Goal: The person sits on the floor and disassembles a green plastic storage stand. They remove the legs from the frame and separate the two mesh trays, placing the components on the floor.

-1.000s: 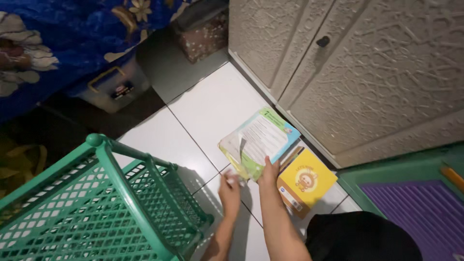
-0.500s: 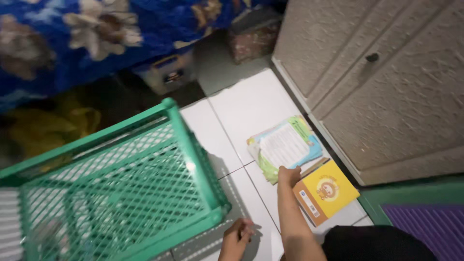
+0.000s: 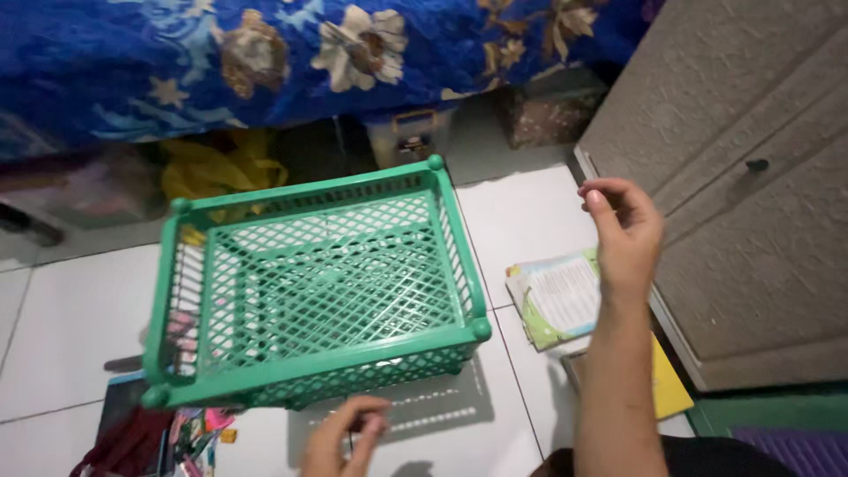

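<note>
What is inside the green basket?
The green basket holds nothing: through its mesh only lower green shelves and white floor show. Small colourful items lie beside its near-left corner; what sits under that corner is covered.

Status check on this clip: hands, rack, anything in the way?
Right hand raised, empty, fingers loosely curled. Left hand low beside green mesh rack, contact unclear. Booklet and yellow book on floor right.
</note>
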